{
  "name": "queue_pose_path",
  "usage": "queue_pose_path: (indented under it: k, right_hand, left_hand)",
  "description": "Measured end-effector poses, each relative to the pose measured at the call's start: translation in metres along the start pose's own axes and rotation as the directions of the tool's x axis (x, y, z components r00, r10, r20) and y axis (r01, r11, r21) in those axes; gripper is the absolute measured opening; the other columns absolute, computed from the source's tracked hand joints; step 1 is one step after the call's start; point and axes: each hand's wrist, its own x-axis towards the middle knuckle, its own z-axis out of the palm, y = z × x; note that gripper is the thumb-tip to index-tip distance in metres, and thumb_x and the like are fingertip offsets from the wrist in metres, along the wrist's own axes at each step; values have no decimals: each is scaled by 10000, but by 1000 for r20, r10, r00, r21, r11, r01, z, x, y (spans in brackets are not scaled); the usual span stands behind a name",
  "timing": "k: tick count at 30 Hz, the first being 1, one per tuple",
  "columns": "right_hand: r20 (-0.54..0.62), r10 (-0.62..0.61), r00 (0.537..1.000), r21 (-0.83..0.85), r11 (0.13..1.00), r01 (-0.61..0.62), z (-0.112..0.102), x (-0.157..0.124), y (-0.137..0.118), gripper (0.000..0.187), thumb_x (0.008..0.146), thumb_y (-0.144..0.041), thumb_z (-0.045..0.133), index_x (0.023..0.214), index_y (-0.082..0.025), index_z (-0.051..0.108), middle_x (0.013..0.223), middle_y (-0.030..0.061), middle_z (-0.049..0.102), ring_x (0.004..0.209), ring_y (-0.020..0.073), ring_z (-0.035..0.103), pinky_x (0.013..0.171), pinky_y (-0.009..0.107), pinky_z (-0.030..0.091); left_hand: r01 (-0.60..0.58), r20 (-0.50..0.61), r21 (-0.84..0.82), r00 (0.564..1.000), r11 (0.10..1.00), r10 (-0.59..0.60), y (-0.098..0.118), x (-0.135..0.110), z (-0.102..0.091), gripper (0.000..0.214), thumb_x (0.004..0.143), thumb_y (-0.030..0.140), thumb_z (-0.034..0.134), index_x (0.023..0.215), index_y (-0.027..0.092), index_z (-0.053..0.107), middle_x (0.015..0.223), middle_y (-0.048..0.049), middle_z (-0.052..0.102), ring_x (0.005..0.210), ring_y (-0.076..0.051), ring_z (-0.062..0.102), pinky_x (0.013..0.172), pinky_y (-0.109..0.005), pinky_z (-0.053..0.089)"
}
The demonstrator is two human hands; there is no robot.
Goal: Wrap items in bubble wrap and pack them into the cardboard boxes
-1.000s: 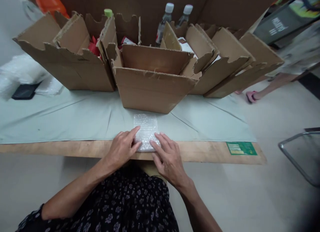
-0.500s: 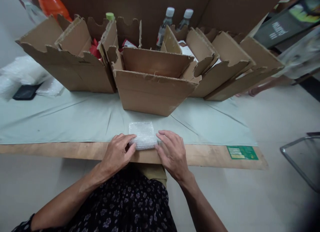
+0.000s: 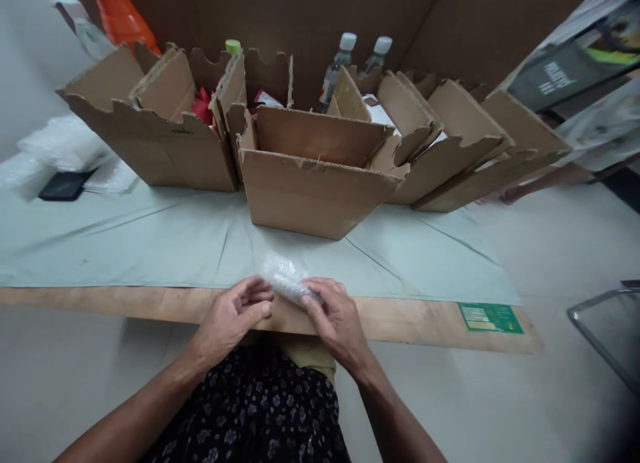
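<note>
A small bubble-wrap packet [image 3: 284, 277] is lifted at the near edge of the table, tilted between both hands. My left hand [image 3: 231, 316] curls its fingers around the packet's left side. My right hand [image 3: 334, 318] grips its right side with closed fingers. Just beyond them stands an open cardboard box [image 3: 313, 176] on the pale green cloth [image 3: 150, 243].
More open cardboard boxes [image 3: 155, 133] line the back, with red items inside one and two water bottles [image 3: 340, 66] behind. A black phone [image 3: 65, 185] and plastic wrap lie at far left. A green label [image 3: 491, 317] sits on the wooden table edge. A metal frame [image 3: 605, 343] stands at right.
The packet lay flat under my fingers before; now both hands have closed on it and raised it off the table, tilted. The view shifted slightly.
</note>
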Motion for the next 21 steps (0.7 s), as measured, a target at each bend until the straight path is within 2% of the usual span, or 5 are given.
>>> queue_pose_path:
  k: [8,12,15,18,21]
  right_hand:
    - [20,220,975,318,923,-215,-12,-18,3,662,883,-520,707,1447,-229,516,1418,150,619,1273,298,617,1013,457,542]
    - [135,268,954,455,838,-300,-30,-13,3,339,918,-475,676,1137,-217,681,894,44,742,757,187,714,659,277,579]
    - [-52,164,985,312,940,-140,-67,5,-5,165,921,-384,680,993,-241,720,824,15,738,693,170,701,603,247,559]
    - [-215,-8,977,81,996,26,-120,35,-18,149,927,-343,685,1048,-274,737,889,18,768,707,177,719,595,253,566]
    - [-356,-185,916,-231,967,106,-171,75,-35,187,932,-367,694,1097,-289,737,910,25,777,688,185,705,614,293,565]
  left_hand:
    - [-68,119,-168,989,983,89,-15,10,27,287,816,390,818,941,178,671,819,16,651,745,-110,571,706,-204,492]
    - [-320,133,125,943,939,304,-1,14,26,214,887,389,724,904,188,653,780,0,655,684,-133,602,626,-226,507]
    - [-735,166,404,645,545,746,43,31,17,368,901,383,705,1222,225,620,1209,-110,708,1097,-270,682,931,-403,572]
    - [-720,220,691,291,62,931,100,59,6,635,854,330,763,1428,249,504,1454,-144,590,1415,-366,496,1162,-569,412]
    - [-578,267,812,238,-85,934,137,84,1,431,877,233,707,1293,219,593,1291,-121,689,1332,-360,577,1169,-598,383]
